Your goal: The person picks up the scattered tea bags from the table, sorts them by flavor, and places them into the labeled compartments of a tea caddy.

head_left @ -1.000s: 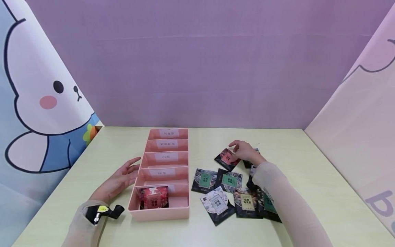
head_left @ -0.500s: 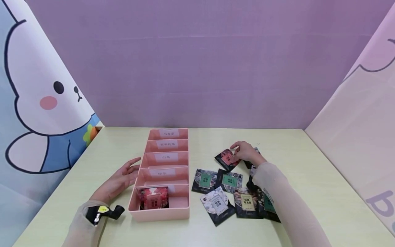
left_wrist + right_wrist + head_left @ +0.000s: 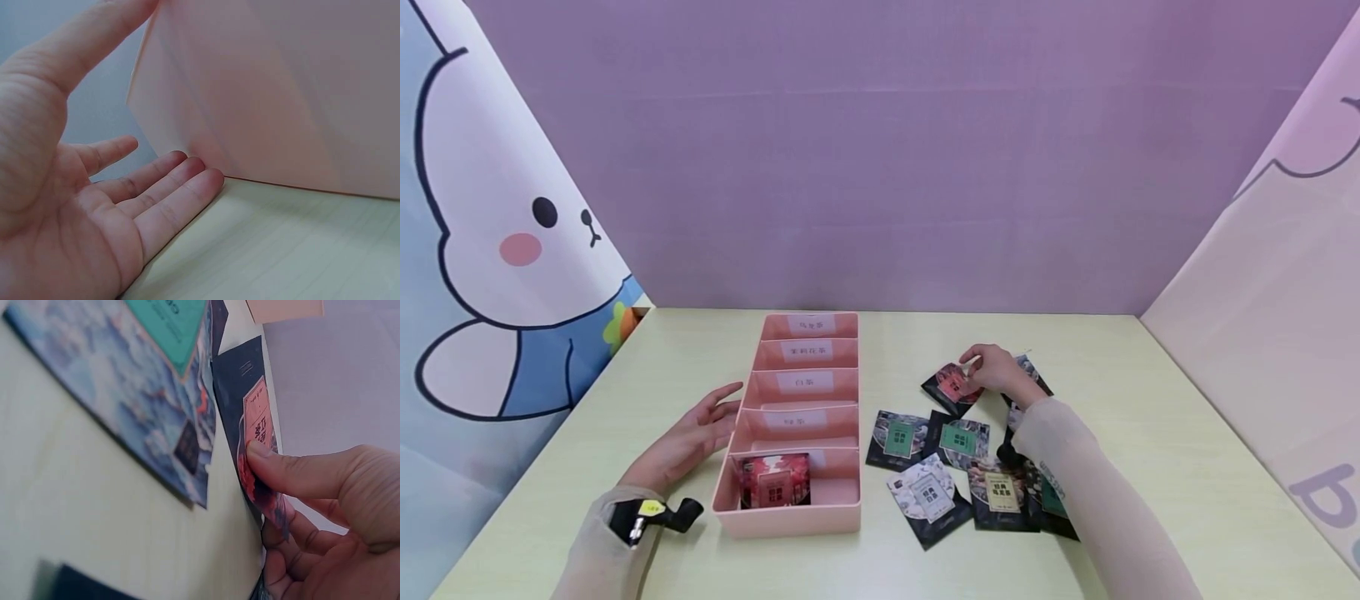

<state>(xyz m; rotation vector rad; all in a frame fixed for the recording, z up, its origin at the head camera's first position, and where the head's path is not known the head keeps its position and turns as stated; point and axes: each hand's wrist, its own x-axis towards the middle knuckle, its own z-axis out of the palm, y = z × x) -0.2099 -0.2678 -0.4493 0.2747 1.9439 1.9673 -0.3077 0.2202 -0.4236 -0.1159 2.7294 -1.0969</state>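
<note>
My right hand (image 3: pixel 995 369) pinches the near edge of a red-and-black tea sachet (image 3: pixel 951 382) that lies at the far side of a loose group. In the right wrist view the thumb presses on the sachet's printed face (image 3: pixel 257 415) and the fingers are curled at its edge. My left hand (image 3: pixel 696 437) has its fingers extended against the left side of a pink divided box (image 3: pixel 786 522). From the left wrist, the fingertips appear to touch the box wall (image 3: pixel 262 106) low down, near the table. Another red tea sachet (image 3: pixel 774 481) sits in the box's nearest compartment.
Several other sachets lie right of the box: green-labelled (image 3: pixel 898 438), white (image 3: pixel 930 500) and yellow-labelled (image 3: pixel 1003 495) ones. Some overlap, and the right sleeve partly covers a few. Paper labels (image 3: pixel 804 382) mark the compartments. A purple backdrop (image 3: pixel 880 167) rises behind the table.
More of the dark sachet behind my right hand shows now, farther to the right. The right hand barely moves and stays on the red sachet; the left hand stays still.
</note>
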